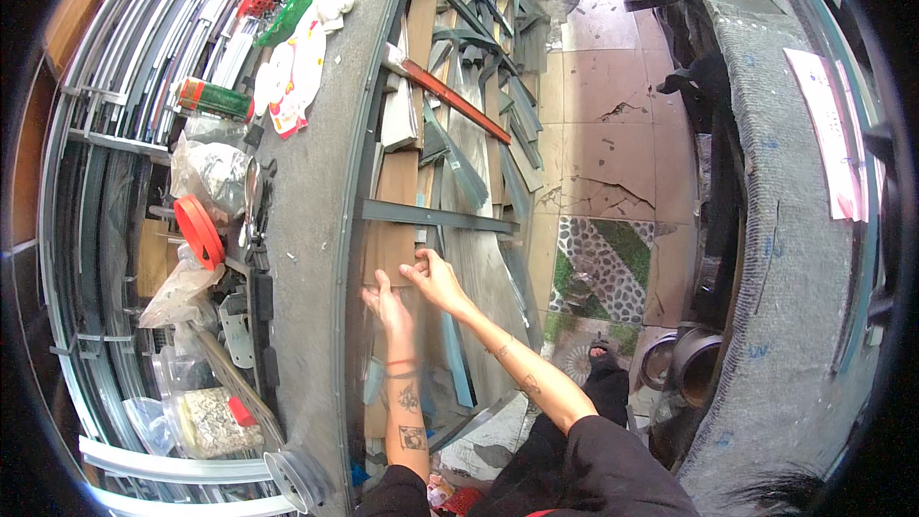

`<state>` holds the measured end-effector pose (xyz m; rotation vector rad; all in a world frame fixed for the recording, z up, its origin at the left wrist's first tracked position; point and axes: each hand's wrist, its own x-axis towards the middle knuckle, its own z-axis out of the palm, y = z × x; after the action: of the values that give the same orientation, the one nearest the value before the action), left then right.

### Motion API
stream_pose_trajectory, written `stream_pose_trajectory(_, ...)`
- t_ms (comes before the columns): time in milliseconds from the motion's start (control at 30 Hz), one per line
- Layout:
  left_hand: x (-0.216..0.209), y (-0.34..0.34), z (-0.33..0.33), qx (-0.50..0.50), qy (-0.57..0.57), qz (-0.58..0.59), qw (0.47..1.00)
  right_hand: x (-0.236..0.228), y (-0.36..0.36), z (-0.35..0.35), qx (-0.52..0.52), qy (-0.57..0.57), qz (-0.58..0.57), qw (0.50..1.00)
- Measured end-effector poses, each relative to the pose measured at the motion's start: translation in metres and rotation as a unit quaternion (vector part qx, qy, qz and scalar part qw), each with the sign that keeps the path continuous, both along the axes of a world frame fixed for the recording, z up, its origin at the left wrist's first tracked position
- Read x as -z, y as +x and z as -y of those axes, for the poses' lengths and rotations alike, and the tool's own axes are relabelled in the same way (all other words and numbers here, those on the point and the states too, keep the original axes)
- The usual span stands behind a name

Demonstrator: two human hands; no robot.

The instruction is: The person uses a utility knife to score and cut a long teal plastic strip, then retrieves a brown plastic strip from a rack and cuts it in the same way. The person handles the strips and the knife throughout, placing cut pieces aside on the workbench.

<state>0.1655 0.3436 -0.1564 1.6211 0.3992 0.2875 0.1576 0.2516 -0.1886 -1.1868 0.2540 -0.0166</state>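
A flat brown board (392, 177) stands among the strips leaning beside the long grey bench. At its lower right edge, my right hand (436, 284) is closed, thumb and fingers bent around that edge. My left hand (389, 309) is at the bottom end of the board, with fingertips against or just over it; blur hides whether they grip. Above both hands a dark grey metal bar (440, 218) lies across the board. Higher up, a reddish-brown bar (455, 101) slants over other offcuts. Grey strips (459, 168) lean to the right of the board.
The grey bench (311, 201) runs along my left, with a red tape roll (199, 232), plastic bags and a green basket (295, 2). Metal profiles (124, 48) fill a rack beyond. Right of the tiled floor (603, 86) stands a carpet-topped bench (756, 258), with metal pots (697, 364) below.
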Motion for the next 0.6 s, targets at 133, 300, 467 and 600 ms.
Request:
stream_pose_trajectory(133,-0.004,-0.001,-0.011,0.073,0.086,0.037,0.993,0.003,0.007,-0.012,0.003,-0.037,0.009,0.999)
stream_pose_trajectory(300,-0.004,-0.003,-0.02,0.143,0.082,0.065,0.984,-0.005,0.002,-0.016,-0.025,-0.048,-0.029,0.998)
stream_pose_trajectory(467,-0.003,0.003,-0.027,0.134,0.095,0.061,0.985,-0.014,-0.004,-0.028,0.003,-0.008,-0.045,0.999)
stream_pose_trajectory(600,-0.004,0.003,-0.03,0.155,0.093,0.012,0.983,-0.004,0.007,-0.028,-0.014,-0.034,-0.036,0.999)
